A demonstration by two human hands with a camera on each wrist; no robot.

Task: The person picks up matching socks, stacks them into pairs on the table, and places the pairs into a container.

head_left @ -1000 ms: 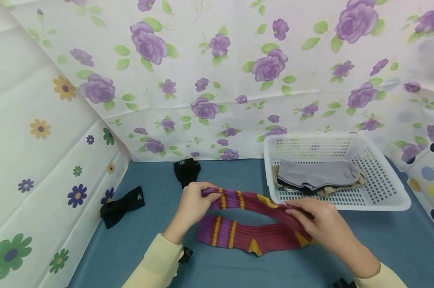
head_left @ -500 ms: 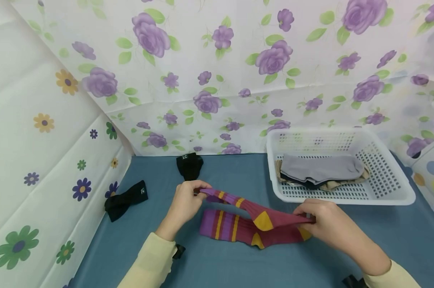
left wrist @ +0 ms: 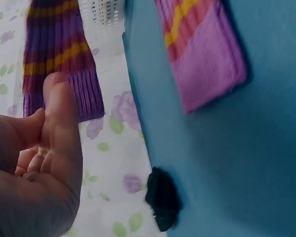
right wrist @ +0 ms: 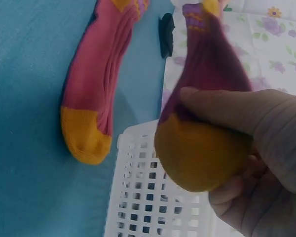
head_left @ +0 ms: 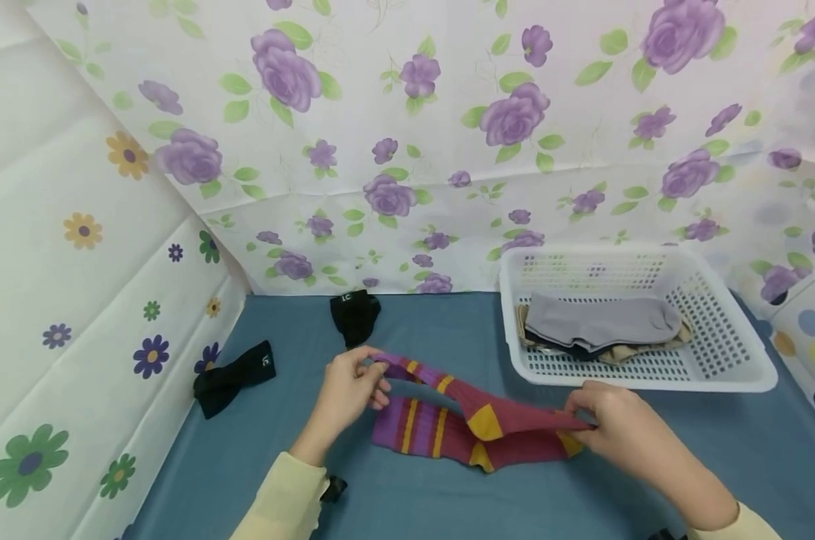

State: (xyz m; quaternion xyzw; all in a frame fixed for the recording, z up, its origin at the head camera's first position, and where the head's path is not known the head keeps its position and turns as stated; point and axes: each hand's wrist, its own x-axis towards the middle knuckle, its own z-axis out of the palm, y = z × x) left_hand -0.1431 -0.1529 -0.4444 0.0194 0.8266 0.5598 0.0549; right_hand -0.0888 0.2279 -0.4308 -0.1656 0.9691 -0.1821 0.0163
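Note:
A maroon sock point(head_left: 509, 414) with a yellow heel and purple-and-yellow bands is stretched above the table. My left hand point(head_left: 348, 388) pinches its purple cuff between thumb and forefinger; the other fingers are partly curled. At the opposite end my right hand point(head_left: 624, 429) grips the toe, whose yellow tip point(right wrist: 202, 153) shows below the thumb in the right wrist view. Beneath lies a matching sock point(head_left: 424, 429), flat on the blue cloth, cuff to the left and yellow toe point(right wrist: 86, 136) to the right. The raised sock partly covers it in the head view.
Behind on the right stands a white perforated basket point(head_left: 732, 330) holding grey point(head_left: 603, 321), black and beige socks. Two black bundled socks lie at the left point(head_left: 235, 379) and back point(head_left: 356, 316). Floral sheets point(head_left: 448, 150) rise along the back and sides.
The right hand has moved right and slightly down, drawing the raised sock straighter, with its yellow heel now facing the view. The left hand has shifted slightly left, still at the cuff.

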